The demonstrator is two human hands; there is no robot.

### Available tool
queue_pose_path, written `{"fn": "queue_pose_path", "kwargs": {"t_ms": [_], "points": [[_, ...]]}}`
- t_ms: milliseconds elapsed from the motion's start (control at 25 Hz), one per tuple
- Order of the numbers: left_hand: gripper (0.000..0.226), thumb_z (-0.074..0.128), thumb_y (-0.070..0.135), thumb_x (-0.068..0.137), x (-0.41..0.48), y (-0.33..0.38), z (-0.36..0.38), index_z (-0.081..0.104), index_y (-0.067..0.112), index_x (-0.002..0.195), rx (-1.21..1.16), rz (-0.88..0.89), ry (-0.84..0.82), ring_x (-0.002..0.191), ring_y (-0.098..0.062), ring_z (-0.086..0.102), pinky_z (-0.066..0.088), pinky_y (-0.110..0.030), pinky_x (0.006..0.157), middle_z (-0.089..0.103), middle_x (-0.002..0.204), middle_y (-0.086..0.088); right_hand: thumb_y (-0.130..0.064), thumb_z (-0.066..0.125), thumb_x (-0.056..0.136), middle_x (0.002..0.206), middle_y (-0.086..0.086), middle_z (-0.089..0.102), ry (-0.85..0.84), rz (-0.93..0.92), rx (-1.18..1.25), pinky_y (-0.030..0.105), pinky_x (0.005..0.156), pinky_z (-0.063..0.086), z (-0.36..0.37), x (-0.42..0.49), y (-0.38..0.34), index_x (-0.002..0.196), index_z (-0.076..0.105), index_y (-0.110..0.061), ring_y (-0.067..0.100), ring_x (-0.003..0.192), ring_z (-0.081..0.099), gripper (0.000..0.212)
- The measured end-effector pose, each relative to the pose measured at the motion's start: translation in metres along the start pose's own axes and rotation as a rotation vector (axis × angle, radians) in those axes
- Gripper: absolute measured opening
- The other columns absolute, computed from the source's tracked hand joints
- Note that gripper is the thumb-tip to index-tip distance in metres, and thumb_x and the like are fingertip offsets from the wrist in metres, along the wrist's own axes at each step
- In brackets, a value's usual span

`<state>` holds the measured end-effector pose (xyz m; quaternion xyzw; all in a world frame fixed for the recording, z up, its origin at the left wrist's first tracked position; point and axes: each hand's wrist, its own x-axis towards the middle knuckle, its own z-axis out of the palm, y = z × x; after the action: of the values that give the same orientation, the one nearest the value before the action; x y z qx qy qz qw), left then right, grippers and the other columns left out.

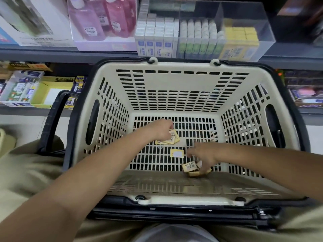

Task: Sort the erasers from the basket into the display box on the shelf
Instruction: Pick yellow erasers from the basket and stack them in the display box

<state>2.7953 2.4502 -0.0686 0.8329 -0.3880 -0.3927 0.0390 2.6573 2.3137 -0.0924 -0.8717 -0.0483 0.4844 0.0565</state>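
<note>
A cream plastic shopping basket (174, 66) with a black rim and black handles stands in front of the person, just below a grey metal shelf (52, 54). Both bare arms reach down into the basket. The left hand (163, 131) is over the middle of the slotted floor. Its curled fingers grasp a few flat yellow erasers (172, 137) with barcode labels. I cannot tell if these lie on the floor or are lifted a little from it. The right hand (203, 155) is closer to the person, near the front wall of the basket. Its fingers point down and close around a small heap of yellow erasers (191, 169). This part is a little blurred, but the grip looks closed on them. Between the two hands, a single yellow eraser (176, 153) with a white label lies alone on the floor, just beside the fingers of the right hand. On the shelf behind the basket stands a clear plastic display box (244, 14) with three compartments. The left one holds white small cartons (157, 35), the middle one holds white-and-green tubes (197, 37), and the right one holds rows of stacked yellow erasers (241, 37) in its front part. To the left of the box there are pink bottles (104, 20) in a pale tray.
</note>
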Motion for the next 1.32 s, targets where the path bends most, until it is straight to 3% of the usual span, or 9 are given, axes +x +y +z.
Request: {"fn": "queue_pose_path", "kwargs": {"t_ms": [160,280,480,640,760,840,960,1080,1320], "points": [[0.040,0.052,0.025,0.091,0.003,-0.002,0.017,0.047,0.015,0.129,0.084,0.051,-0.038,0.116,-0.024,0.050,0.044,-0.037,0.096,0.051,0.131,-0.008,-0.029,0.070,0.076,0.125,0.007,0.037,-0.002,-0.007,0.091,0.035,0.087,0.042,0.012,-0.003,-0.006,0.137,0.033,-0.029,0.025,0.118,0.038,0.070],[0.036,0.050,0.025,0.092,0.002,-0.008,0.016,0.050,0.013,0.125,0.041,0.042,-0.021,0.110,-0.023,0.053,0.045,-0.037,0.093,0.054,0.127,-0.007,-0.026,0.067,0.078,0.121,0.007,0.042,0.037,-0.032,0.198,0.034,0.089,0.047,0.017,-0.007,-0.008,0.134,0.038,-0.021,0.023,0.113,0.045,0.063],[0.033,0.053,0.027,0.091,-0.001,-0.012,0.014,0.052,0.015,0.121,0.057,0.046,0.038,0.109,-0.022,0.051,0.044,-0.033,0.091,0.052,0.124,-0.007,-0.027,0.065,0.082,0.112,0.004,0.054,0.348,-0.028,0.422,0.033,0.084,0.049,-0.005,-0.001,0.002,0.112,0.053,-0.015,0.018,0.100,0.053,0.034],[0.023,0.056,0.029,0.090,-0.011,0.006,0.023,0.057,0.019,0.110,0.018,0.237,0.111,0.110,-0.018,0.051,0.044,-0.034,0.095,0.053,0.118,-0.002,-0.043,0.070,0.076,0.099,-0.001,0.056,-0.027,0.129,0.070,0.028,0.066,0.041,0.011,-0.006,0.010,0.108,0.053,-0.014,0.017,0.088,0.053,0.046],[0.027,0.060,0.031,0.088,-0.016,0.026,0.045,0.057,0.017,0.111,0.116,0.375,-0.044,0.105,-0.020,0.052,0.046,-0.038,0.089,0.055,0.116,-0.003,-0.035,0.067,0.078,0.081,0.000,0.051,0.117,0.055,0.006,0.026,0.062,0.039,0.023,0.003,-0.002,0.087,0.052,-0.014,0.021,0.081,0.055,0.026],[0.035,0.063,0.034,0.085,-0.015,0.029,0.055,0.055,0.015,0.113,0.178,0.365,-0.118,0.103,-0.022,0.054,0.049,-0.039,0.085,0.053,0.117,-0.004,-0.030,0.065,0.080,0.079,-0.001,0.052,0.243,-0.005,0.187,0.024,0.062,0.039,0.018,0.010,-0.008,0.096,0.055,-0.015,0.021,0.082,0.060,0.024],[0.048,0.068,0.037,0.081,-0.012,0.020,0.060,0.049,0.014,0.119,0.163,0.278,-0.144,0.105,-0.023,0.054,0.049,-0.038,0.083,0.052,0.122,-0.002,-0.026,0.064,0.082,0.094,0.001,0.058,0.364,-0.019,0.341,0.027,0.071,0.043,0.012,0.012,-0.007,0.113,0.052,-0.015,0.017,0.084,0.056,0.035],[0.038,0.066,0.029,0.084,-0.009,0.008,0.062,0.049,0.014,0.114,0.234,0.265,-0.080,0.106,-0.023,0.053,0.046,-0.034,0.080,0.053,0.118,-0.004,-0.038,0.065,0.083,0.102,0.002,0.056,0.430,0.127,0.322,0.030,0.075,0.049,0.004,0.004,-0.001,0.103,0.051,-0.015,0.017,0.087,0.054,0.034],[0.026,0.062,0.028,0.086,-0.006,-0.009,0.057,0.051,0.016,0.107,0.281,0.248,0.081,0.100,-0.020,0.053,0.040,-0.030,0.070,0.054,0.113,-0.002,-0.046,0.059,0.085,0.102,0.003,0.063,0.273,-0.125,0.104,0.035,0.073,0.052,0.020,0.005,-0.031,0.107,0.058,-0.017,0.021,0.093,0.059,0.037]]}}
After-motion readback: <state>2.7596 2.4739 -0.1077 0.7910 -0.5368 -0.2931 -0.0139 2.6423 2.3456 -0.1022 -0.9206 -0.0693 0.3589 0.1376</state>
